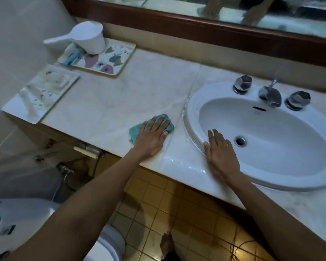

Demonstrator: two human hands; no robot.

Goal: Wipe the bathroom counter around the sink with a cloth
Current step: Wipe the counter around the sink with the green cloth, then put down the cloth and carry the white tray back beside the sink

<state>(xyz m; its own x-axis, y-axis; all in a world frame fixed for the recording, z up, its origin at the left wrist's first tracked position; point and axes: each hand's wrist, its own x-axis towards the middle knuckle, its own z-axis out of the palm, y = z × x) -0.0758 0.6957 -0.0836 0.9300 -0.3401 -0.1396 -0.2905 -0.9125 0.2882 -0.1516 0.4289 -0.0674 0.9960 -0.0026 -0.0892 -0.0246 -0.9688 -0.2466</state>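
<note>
A teal cloth (135,131) lies flat on the pale marble counter (109,108), just left of the white oval sink (267,132). My left hand (151,137) presses down on the cloth with its fingers spread, covering most of it. My right hand (221,154) rests flat on the sink's near left rim, fingers together, holding nothing. A wet streak shines on the counter's front edge between my two hands.
A flowered tray (109,60) with a white dipper (90,38) stands at the back left. A white dish (40,93) sits at the counter's left end. Two tap knobs and a spout (270,94) stand behind the basin. A toilet (17,225) is at lower left.
</note>
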